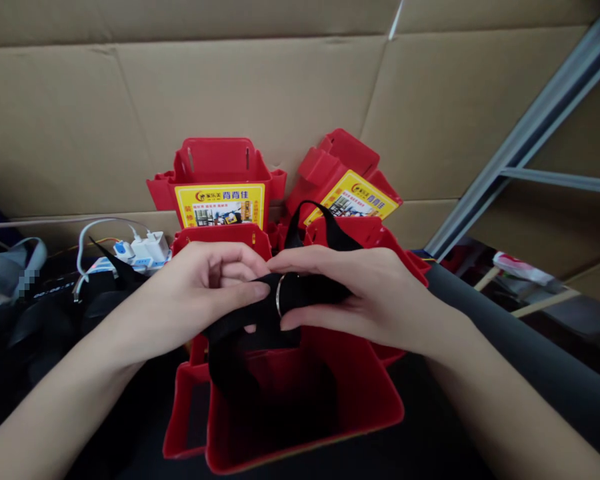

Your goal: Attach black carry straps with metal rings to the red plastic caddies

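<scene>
A black strap is stretched between my two hands over an open red plastic box. My left hand pinches it, thumb on top and fingers curled behind. From the other side, my right hand grips the same strap between thumb and fingers. Where the fingertips come close together, a thin curved silvery piece crosses the webbing; I cannot tell if it is a whole ring. Part of the strap hangs down into the dark inside of the box. A black strap loop rises behind my right hand.
Red boxes with yellow labels stand behind, one upright and one tilted, before a cardboard wall. White chargers with cables sit at left beside dark straps. A metal frame slants along the right.
</scene>
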`<state>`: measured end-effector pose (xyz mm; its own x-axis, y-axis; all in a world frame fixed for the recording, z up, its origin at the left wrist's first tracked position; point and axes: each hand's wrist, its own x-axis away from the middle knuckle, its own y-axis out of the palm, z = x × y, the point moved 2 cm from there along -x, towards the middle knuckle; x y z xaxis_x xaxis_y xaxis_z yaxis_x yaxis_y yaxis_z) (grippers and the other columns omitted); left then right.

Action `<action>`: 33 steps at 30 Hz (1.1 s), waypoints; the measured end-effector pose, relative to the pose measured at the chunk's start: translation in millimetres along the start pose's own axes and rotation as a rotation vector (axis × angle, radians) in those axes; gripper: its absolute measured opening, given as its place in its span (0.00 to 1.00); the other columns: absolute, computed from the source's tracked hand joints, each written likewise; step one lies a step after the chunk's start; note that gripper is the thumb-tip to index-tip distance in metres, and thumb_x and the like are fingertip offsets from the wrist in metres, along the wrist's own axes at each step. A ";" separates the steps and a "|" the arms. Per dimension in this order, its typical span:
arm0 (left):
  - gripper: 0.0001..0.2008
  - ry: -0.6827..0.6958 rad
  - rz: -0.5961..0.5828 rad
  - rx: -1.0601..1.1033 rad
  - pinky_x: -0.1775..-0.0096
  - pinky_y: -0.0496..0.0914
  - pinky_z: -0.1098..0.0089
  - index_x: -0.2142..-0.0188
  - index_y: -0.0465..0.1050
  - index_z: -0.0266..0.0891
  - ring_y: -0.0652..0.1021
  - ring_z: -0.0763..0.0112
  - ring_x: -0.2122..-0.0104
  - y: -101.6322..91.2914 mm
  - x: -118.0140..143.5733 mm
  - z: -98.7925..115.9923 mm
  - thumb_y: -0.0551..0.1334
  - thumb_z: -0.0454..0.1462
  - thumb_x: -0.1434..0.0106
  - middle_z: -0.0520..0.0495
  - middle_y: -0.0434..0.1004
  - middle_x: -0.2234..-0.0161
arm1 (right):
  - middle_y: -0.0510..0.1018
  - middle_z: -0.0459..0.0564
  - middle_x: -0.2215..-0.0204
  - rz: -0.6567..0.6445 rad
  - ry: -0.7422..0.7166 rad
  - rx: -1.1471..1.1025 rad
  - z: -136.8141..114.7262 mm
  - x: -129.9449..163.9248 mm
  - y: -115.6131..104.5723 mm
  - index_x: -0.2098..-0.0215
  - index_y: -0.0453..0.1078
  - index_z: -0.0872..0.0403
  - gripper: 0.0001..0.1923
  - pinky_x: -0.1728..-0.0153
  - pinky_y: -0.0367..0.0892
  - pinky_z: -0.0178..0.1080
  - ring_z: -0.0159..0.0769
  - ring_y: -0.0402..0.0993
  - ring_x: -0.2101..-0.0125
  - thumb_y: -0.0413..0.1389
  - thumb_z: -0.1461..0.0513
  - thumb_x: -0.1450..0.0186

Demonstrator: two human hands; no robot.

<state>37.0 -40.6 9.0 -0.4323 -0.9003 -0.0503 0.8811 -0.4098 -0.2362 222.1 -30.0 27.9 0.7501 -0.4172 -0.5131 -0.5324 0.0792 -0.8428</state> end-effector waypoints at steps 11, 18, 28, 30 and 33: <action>0.19 0.097 0.132 -0.240 0.61 0.72 0.73 0.59 0.64 0.44 0.74 0.71 0.62 18.8 9.8 7.3 0.68 0.41 0.48 0.53 0.72 0.61 | 0.74 0.51 0.57 0.139 -0.170 0.168 1.6 1.0 9.6 0.57 0.70 0.54 0.14 0.62 0.67 0.37 0.35 0.70 0.59 0.46 0.67 0.36; 0.14 0.187 0.247 -0.437 0.69 0.71 0.74 0.61 0.68 0.42 0.76 0.73 0.70 25.1 10.5 6.9 0.66 0.39 0.47 0.55 0.75 0.68 | 0.70 0.48 0.66 0.193 -0.106 -0.086 -3.3 -1.5 16.0 0.60 0.73 0.54 0.14 0.71 0.66 0.29 0.26 0.67 0.69 0.50 0.72 0.39; 0.23 0.101 0.218 -0.456 0.73 0.71 0.73 0.58 0.65 0.46 0.76 0.71 0.70 39.7 8.8 2.1 0.67 0.47 0.51 0.55 0.76 0.66 | 0.64 0.44 0.76 0.365 0.151 -0.033 -12.5 1.3 7.6 0.71 0.73 0.53 0.19 0.77 0.61 0.29 0.25 0.63 0.76 0.47 0.76 0.49; 0.23 0.116 0.273 -0.478 0.72 0.71 0.73 0.57 0.65 0.45 0.76 0.70 0.70 45.5 7.7 1.1 0.67 0.45 0.52 0.55 0.76 0.67 | 0.66 0.45 0.73 0.421 0.166 -0.020 -17.2 1.7 11.2 0.71 0.72 0.54 0.17 0.78 0.62 0.29 0.26 0.63 0.75 0.48 0.76 0.50; 0.15 0.125 0.294 -0.522 0.72 0.69 0.73 0.61 0.66 0.43 0.75 0.72 0.73 46.1 6.3 -0.7 0.65 0.38 0.50 0.55 0.75 0.71 | 0.69 0.47 0.68 0.462 0.177 -0.050 -18.0 0.8 11.0 0.68 0.70 0.55 0.18 0.78 0.63 0.29 0.28 0.68 0.70 0.47 0.76 0.51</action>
<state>74.8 -65.1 -2.9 -0.2326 -0.9280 -0.2911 0.7701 0.0071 -0.6379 209.8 -45.8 21.1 0.3553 -0.4963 -0.7922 -0.8152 0.2501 -0.5223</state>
